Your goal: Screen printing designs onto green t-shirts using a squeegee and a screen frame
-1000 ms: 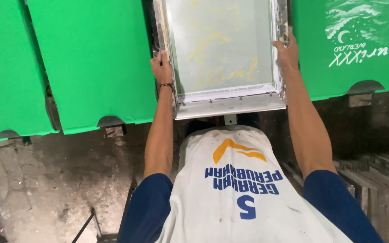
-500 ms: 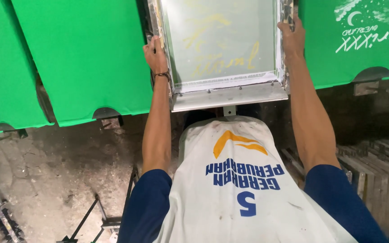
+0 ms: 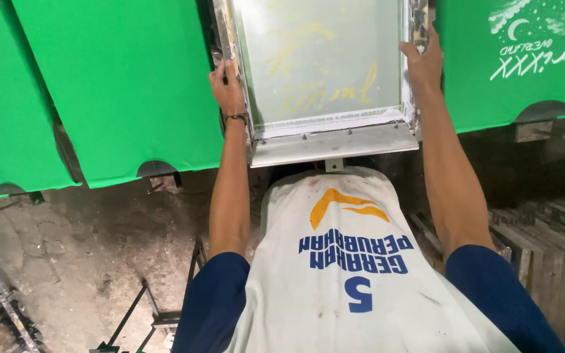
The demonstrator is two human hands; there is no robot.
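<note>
A metal-framed printing screen [image 3: 325, 140] lies in front of me, its pale mesh carrying faint yellow lettering. My left hand [image 3: 228, 85] grips the frame's left rail; a thin band circles that wrist. My right hand [image 3: 422, 62] holds the right rail near its far end. Both arms reach forward over my white shirt. Green shirts stretched on boards flank the screen: a plain one [image 3: 125, 85] to the left, and one with white lettering and a moon design [image 3: 524, 59] to the right.
Another plain green shirt on a board [image 3: 1, 124] sits at the far left. Below is a stained concrete floor [image 3: 67, 261] with metal stand legs [image 3: 132, 314]. Stacked frames or boards [image 3: 550, 255] stand at the lower right.
The screen and both hands sit lower and slightly left in view than a second ago. My grip on the two rails is unchanged.
</note>
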